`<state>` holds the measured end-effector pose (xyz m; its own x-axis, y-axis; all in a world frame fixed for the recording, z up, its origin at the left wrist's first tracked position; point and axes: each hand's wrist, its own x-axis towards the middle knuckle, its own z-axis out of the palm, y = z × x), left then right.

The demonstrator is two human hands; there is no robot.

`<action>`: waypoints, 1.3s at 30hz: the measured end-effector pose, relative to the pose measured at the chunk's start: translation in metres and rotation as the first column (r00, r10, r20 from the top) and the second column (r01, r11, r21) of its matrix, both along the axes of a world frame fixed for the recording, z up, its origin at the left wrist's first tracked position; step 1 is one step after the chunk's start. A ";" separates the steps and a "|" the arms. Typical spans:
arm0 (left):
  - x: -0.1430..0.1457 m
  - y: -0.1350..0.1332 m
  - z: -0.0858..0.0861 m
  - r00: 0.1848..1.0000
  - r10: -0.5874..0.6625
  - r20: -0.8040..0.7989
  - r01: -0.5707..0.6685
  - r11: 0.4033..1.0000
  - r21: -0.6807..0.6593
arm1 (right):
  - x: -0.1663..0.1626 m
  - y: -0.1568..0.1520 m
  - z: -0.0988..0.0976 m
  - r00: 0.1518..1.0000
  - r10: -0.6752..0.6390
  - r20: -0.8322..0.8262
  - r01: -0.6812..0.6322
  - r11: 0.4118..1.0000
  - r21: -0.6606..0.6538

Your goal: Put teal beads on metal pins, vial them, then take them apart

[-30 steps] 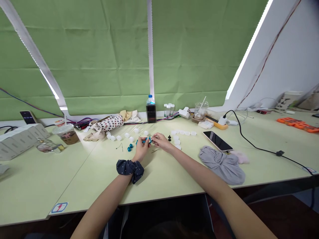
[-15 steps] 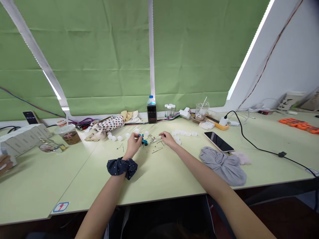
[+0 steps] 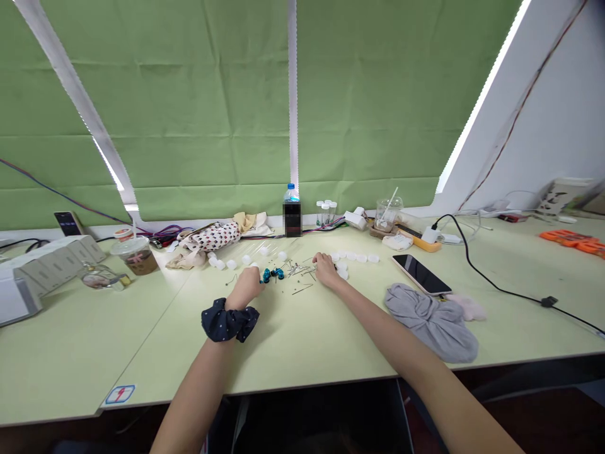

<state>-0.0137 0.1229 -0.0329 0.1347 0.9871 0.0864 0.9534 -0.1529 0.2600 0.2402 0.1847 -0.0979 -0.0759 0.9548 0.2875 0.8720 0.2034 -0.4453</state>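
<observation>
My left hand [image 3: 246, 287], a dark dotted scrunchie [image 3: 229, 320] on its wrist, is closed with its fingertips at a shiny teal-blue piece [image 3: 273, 275]. This piece has rounded parts, and its exact kind is unclear. Beside it lies a loose pile of thin metal pins [image 3: 299, 269]. My right hand [image 3: 325, 269] is at the pile's right edge, its fingers curled down and pressed together. Whatever they hold is too small or hidden to make out. A bent wire-like pin [image 3: 302, 289] lies in front of the pile.
Small white caps [image 3: 362, 258] lie in rows on both sides. Behind stand a dark bottle [image 3: 292, 217] and small clear vials [image 3: 326, 213]. A phone [image 3: 420, 273] and grey cloth [image 3: 432, 323] lie right; a drink cup [image 3: 137, 255] and white boxes [image 3: 59, 265] stand left.
My left hand has lowered and turned, knuckles up, and the blue piece sits lower. My right hand has shifted slightly right. The view has tilted a little, and another hand at the far left is gone.
</observation>
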 end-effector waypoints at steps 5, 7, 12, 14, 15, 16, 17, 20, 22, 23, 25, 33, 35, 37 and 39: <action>0.001 -0.001 -0.002 0.992 0.000 -0.129 -0.003 1.000 -0.022 | 0.000 0.003 -0.006 1.000 -0.010 0.019 0.010 1.000 -0.020; 0.000 0.002 -0.005 0.984 0.009 -0.180 -0.009 1.000 0.003 | 0.000 0.004 -0.008 0.999 -0.014 0.034 0.015 0.999 -0.030; -0.004 0.008 -0.009 0.977 0.032 -0.212 -0.025 0.999 0.033 | 0.000 0.005 -0.010 0.999 -0.003 0.044 0.004 0.999 -0.037; -0.005 0.008 -0.009 0.983 0.027 -0.184 -0.025 1.000 0.015 | 0.001 0.004 -0.009 0.998 0.000 0.057 0.002 0.999 -0.032; -0.004 0.007 -0.009 0.985 0.028 -0.169 -0.027 1.000 0.008 | 0.001 0.003 -0.008 0.998 -0.001 0.069 0.004 1.000 -0.031; -0.004 0.006 -0.008 0.988 0.033 -0.154 -0.032 0.999 0.009 | 0.001 0.002 -0.007 0.996 -0.003 0.086 0.006 1.000 -0.031; -0.002 0.005 -0.007 0.989 0.043 -0.140 -0.041 0.999 0.019 | 0.002 0.001 -0.006 0.994 -0.004 0.106 0.007 1.000 -0.030; 0.003 0.001 -0.005 0.987 0.098 -0.128 -0.085 0.991 0.105 | 0.002 -0.004 -0.001 0.986 0.000 0.168 0.003 1.000 -0.013; 0.006 0.001 -0.006 0.984 0.099 -0.151 -0.069 0.979 0.194 | 0.003 -0.007 0.001 0.981 0.006 0.192 -0.007 1.000 0.006; 0.008 0.001 -0.007 0.982 0.086 -0.168 -0.046 0.972 0.231 | 0.003 -0.008 0.001 0.980 0.008 0.198 -0.011 1.000 0.013; 0.010 0.004 -0.012 0.981 0.054 -0.188 -0.001 0.963 0.270 | 0.004 -0.008 0.001 0.981 0.014 0.196 -0.019 0.999 0.026; 0.013 0.016 -0.025 0.989 -0.012 -0.149 0.041 0.980 0.197 | 0.002 -0.005 -0.002 0.983 0.019 0.181 -0.033 0.997 0.073; 0.012 0.018 -0.025 0.991 -0.021 -0.136 0.049 0.977 0.207 | 0.000 -0.007 0.002 0.985 0.018 0.172 -0.037 0.994 0.107; 0.009 0.019 -0.024 0.995 -0.044 -0.093 0.066 0.968 0.244 | -0.004 -0.012 0.009 0.991 0.025 0.134 -0.048 0.984 0.171; 0.006 0.021 -0.023 0.996 -0.092 0.013 0.083 0.951 0.297 | -0.009 -0.018 0.016 0.997 0.061 0.053 -0.073 0.966 0.250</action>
<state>-0.0076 0.1435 -0.0559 0.2131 0.9012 0.3773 0.9262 -0.3093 0.2157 0.2308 0.1664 -0.0817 -0.1552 0.8447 0.5123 0.8703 0.3623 -0.3336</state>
